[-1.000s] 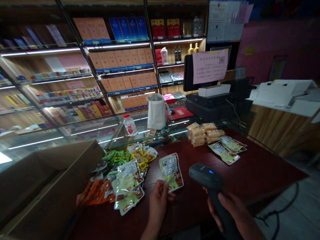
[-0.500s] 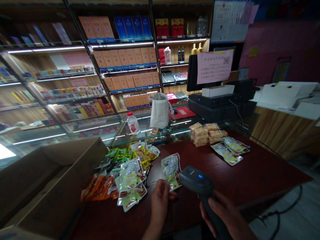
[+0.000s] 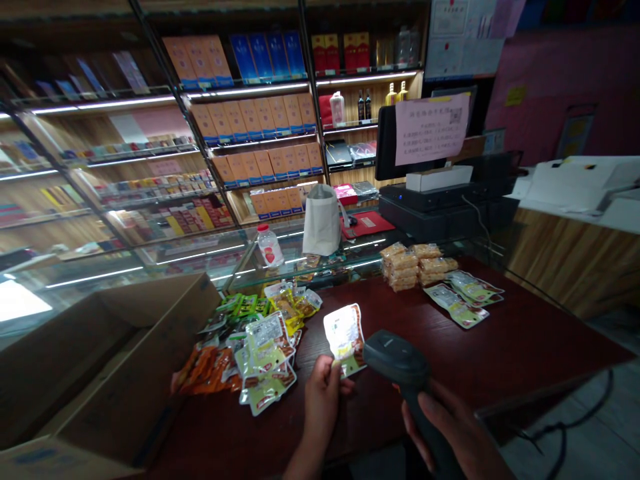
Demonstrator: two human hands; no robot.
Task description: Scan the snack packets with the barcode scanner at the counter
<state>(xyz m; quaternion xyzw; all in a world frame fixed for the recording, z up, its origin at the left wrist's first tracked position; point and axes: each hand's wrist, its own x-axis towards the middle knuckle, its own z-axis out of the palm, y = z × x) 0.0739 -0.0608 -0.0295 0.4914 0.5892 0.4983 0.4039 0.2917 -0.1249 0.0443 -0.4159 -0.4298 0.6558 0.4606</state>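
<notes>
My left hand (image 3: pixel 323 390) pinches the lower edge of a snack pouch (image 3: pixel 345 333), holding it tilted up above the dark red tabletop (image 3: pixel 400 307). Bright light falls on the pouch's upper part and washes out its print. My right hand (image 3: pixel 447 417) is wrapped round the handle of a barcode scanner (image 3: pixel 397 357), its head close to the pouch's right side and apart from it. Left of my left hand lie similar green-and-white pouches (image 3: pixel 267 360), overlapping in a pile, with orange packets (image 3: pixel 210 370), green packets (image 3: pixel 245 307) and yellow packets (image 3: pixel 290 303) around them.
An open cardboard box (image 3: pixel 100 373) stands at the left. Wrapped tan snack bars (image 3: pixel 417 267) are stacked at the back, beside more flat pouches (image 3: pixel 457 303). Behind are a bottle with a red cap (image 3: pixel 270 247), a white bag (image 3: pixel 321 223) and a monitor (image 3: pixel 387 143).
The scanner's light now shines brightly on the pouch, and the blue light on top of the scanner is off. Both hands keep nearly the same pose; the view has shifted slightly.
</notes>
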